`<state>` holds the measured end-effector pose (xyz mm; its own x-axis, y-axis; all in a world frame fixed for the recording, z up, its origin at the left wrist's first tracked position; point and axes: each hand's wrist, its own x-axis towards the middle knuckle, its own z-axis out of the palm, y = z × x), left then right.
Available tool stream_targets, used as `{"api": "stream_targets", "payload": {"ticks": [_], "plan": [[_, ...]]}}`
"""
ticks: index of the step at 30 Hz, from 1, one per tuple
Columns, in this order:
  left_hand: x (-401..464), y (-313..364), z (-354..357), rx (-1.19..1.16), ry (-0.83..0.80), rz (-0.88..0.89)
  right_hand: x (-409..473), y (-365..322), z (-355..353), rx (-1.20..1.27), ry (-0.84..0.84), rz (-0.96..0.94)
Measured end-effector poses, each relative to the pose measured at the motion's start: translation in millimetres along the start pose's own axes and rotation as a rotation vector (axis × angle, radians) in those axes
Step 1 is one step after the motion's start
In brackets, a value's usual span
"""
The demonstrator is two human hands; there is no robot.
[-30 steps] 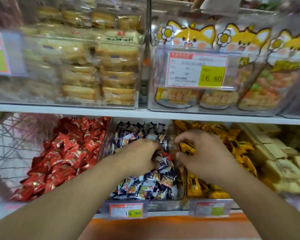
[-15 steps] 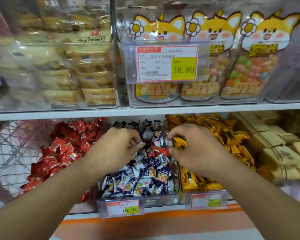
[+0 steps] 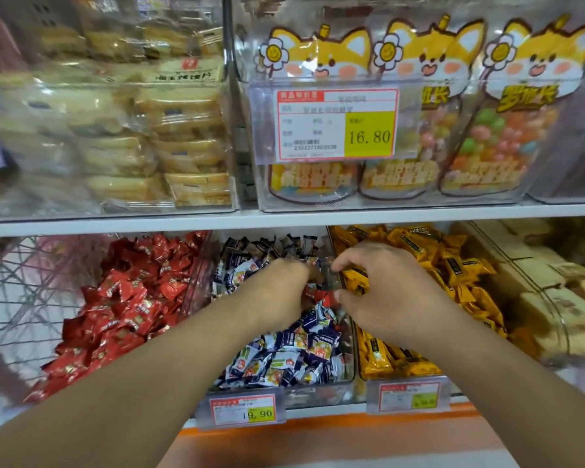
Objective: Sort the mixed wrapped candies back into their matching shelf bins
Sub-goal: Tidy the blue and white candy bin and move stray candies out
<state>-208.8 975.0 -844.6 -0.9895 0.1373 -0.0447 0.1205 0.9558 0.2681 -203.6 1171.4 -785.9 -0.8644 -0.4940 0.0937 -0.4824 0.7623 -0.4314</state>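
Both hands have dug deeper into the blue bin point(image 3: 314, 395) since half a second back: left hand point(image 3: 277, 292) curled down among the blue candies point(image 3: 284, 352), grip contents hidden, can't tell. Right hand point(image 3: 382, 292) has shifted to the divider, fingers pinching at a yellow candy point(image 3: 353, 276), with red strays point(image 3: 320, 293) between the hands. Looks like picking is mid-way, nothing moved to the red bin point(image 3: 196, 292) or yellow bin point(image 3: 487, 265) yet.

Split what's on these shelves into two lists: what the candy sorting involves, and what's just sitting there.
In the job:
left hand
right hand
blue-and-white candy bin
red candy bin
yellow candy bin
stray red candies between the hands

Just there:
fox-faced candy bags
packaged cakes
price tags
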Motion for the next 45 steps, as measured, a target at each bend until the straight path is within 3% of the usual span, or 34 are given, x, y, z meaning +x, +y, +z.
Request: {"api": "stream_targets", "payload": {"ticks": [5, 9, 19, 28, 36, 39, 45], "plan": [[17.6, -17.9, 2.3, 0.036, -0.169, -0.039, 0.5, 2.8, -0.9, 0.011, -0.011, -0.008], [18.3, -21.0, -2.3, 0.0, -0.214, -0.013, 1.5, 3.2, -0.1, -0.002, -0.013, -0.017], [1.9, -17.8, -6.9, -0.109, 0.028, -0.003, 1.1, 3.7, 2.1, -0.011, 0.004, -0.026], [-20.0, -20.9, -25.0, -0.392, 0.302, -0.153, 0.1, 0.6, 2.3, -0.002, 0.003, -0.015], [-67.9, -2.0, -42.0, -0.966, 0.343, -0.203, -2.3, -17.3, 4.7, 0.16, 0.053, -0.076], [-89.4, 1.4, -43.7, -1.002, 0.315, -0.142, -5.8, -32.7, 9.8, 0.309, 0.052, -0.154], [-128.3, -11.0, -48.1, -1.003, 0.325, -0.183, -7.1, -63.4, 26.3, 0.493, 0.055, -0.183]]}}
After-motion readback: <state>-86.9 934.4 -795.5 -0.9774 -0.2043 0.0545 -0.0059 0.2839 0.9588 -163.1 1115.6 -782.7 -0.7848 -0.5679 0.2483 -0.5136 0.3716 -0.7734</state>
